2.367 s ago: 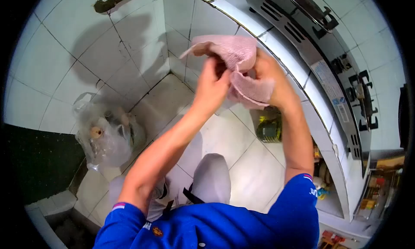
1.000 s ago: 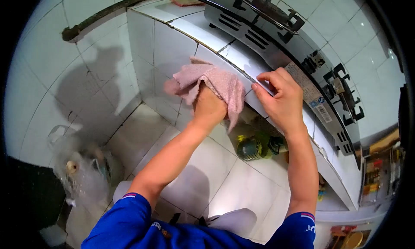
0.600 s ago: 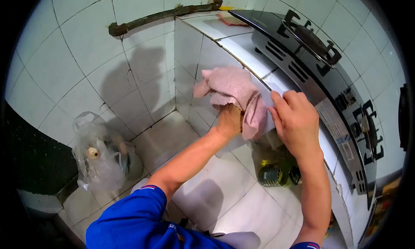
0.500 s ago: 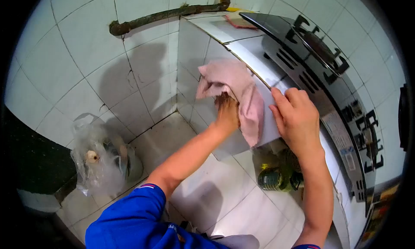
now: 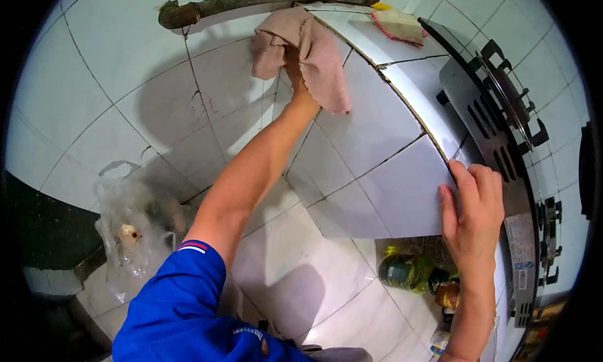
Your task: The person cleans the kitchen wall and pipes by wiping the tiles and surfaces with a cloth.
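My left hand [image 5: 296, 79] is wrapped in a pink cloth [image 5: 314, 60] and presses it against the tiled counter front near the wall corner; the cloth hides most of its fingers. My right hand [image 5: 474, 208] rests on the counter's front edge, with fingers bent over the rim and nothing held in them. The white tiled counter [image 5: 402, 54] runs from the corner toward the black gas stove [image 5: 477, 110], which lies just beyond my right hand. A second, pale cloth with a red edge [image 5: 400, 26] lies flat on the counter top.
A dark pipe [image 5: 251, 0] runs along the wall above the corner. A clear plastic bag [image 5: 135, 236] stands on the floor at the left. Below the counter are a green-yellow oil bottle [image 5: 405, 271] and several smaller containers. Tiled floor [image 5: 295, 261] lies between.
My left hand has carried the pink cloth up and left to the counter's far corner. My right hand stays on the edge, now lower right in view. The view has shifted, showing more counter front.
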Available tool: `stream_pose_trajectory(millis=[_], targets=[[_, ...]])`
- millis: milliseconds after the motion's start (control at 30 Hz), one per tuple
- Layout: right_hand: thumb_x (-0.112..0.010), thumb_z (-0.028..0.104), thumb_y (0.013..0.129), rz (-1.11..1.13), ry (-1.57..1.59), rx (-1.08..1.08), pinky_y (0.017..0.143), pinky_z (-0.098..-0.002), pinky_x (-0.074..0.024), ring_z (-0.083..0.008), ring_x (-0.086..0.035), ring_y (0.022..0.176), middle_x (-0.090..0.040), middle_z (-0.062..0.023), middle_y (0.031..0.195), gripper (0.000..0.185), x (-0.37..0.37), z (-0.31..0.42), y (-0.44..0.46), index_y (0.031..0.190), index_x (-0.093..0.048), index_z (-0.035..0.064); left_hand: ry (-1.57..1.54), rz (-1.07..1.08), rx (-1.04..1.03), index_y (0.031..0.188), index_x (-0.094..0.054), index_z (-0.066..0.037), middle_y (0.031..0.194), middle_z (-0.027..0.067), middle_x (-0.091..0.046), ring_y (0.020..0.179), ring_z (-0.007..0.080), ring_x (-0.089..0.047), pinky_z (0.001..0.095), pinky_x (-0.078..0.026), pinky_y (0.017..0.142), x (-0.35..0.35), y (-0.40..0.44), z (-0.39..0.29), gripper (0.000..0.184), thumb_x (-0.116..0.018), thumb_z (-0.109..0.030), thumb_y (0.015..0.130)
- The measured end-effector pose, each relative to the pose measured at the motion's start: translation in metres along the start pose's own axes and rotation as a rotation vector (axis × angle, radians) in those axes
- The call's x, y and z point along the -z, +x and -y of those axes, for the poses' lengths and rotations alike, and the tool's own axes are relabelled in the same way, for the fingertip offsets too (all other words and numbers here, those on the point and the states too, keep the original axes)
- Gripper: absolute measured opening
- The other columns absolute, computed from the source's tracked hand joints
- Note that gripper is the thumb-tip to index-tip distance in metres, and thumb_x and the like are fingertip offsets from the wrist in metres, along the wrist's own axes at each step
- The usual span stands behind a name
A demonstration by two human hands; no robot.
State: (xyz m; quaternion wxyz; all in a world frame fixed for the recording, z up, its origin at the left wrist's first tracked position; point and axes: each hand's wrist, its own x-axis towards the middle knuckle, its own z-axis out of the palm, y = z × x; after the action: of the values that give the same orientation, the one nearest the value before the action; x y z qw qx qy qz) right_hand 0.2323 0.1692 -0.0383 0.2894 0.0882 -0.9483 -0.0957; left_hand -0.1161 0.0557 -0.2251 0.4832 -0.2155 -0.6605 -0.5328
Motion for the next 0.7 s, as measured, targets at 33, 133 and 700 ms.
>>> stream_pose_trajectory(millis=[33, 133, 700], targets=[[-0.073, 0.002, 0.078, -0.004, 0.003, 0.000, 0.073, -0.0405, -0.0472, -0.0320, -0.054, 0.086, -0.057, -0.0130, 0.097, 0.040, 0.001, 0.000, 0.000, 0.116, -0.063, 0.0055, 0.046, 0.033, 0.000, 0.142, -0.040, -0.006, 0.136, 0.0132, -0.048, 0.129, 0.0281, -0.044, 0.0427, -0.033, 0.107, 0.001, -0.013, -0.011, 0.058, -0.056, -0.036, 0.095], [-0.073, 0.001, 0.078, -0.017, 0.001, 0.016, 0.073, -0.0405, -0.0471, -0.0319, -0.054, 0.086, -0.057, -0.0128, 0.097, 0.040, 0.001, 0.001, 0.000, 0.116, -0.063, 0.0052, 0.188, 0.130, -0.006, 0.144, -0.038, -0.007, 0.140, 0.0127, -0.045, 0.135, 0.0285, -0.038, 0.0423, -0.029, 0.114, 0.006, -0.064, -0.049, 0.050, -0.051, -0.027, 0.100], [-0.073, 0.002, 0.078, -0.050, -0.008, -0.006, 0.077, -0.0394, -0.0480, -0.0311, -0.056, 0.089, -0.059, -0.0121, 0.097, 0.038, -0.003, 0.000, -0.003, 0.115, -0.066, 0.0071, -0.614, 0.915, 0.307, 0.134, -0.046, -0.014, 0.137, 0.0059, -0.047, 0.126, 0.0217, -0.043, 0.0365, -0.033, 0.109, 0.082, -0.215, -0.179, 0.047, -0.053, -0.042, 0.097]])
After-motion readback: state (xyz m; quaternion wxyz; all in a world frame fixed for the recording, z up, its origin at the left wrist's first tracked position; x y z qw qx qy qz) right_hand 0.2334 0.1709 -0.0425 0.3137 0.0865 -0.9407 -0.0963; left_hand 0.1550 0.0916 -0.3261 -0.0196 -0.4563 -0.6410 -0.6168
